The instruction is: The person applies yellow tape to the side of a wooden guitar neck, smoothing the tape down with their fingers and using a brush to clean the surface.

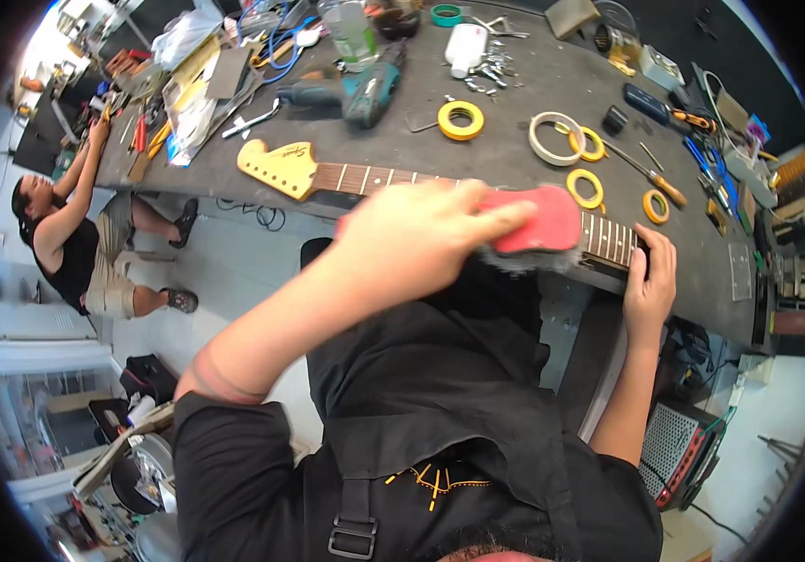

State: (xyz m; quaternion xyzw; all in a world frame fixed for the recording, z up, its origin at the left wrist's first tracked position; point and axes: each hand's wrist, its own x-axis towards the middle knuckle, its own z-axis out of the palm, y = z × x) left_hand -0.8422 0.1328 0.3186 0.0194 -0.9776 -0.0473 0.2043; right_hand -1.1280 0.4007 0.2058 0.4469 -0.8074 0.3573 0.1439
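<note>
A guitar neck with a pale wooden headstock and dark fretboard lies along the near edge of the workbench. My left hand grips a red-backed brush with grey bristles over the middle of the neck, hiding part of the fretboard. At the neck's far right end, my right hand holds it, fingers curled over the edge. Yellow tape rolls sit just behind the fretboard.
The bench holds a teal drill, a white tape ring, a screwdriver, sockets, cables and assorted tools. Another person sits at the left end, arms raised to the bench. An amplifier-like box stands at lower right.
</note>
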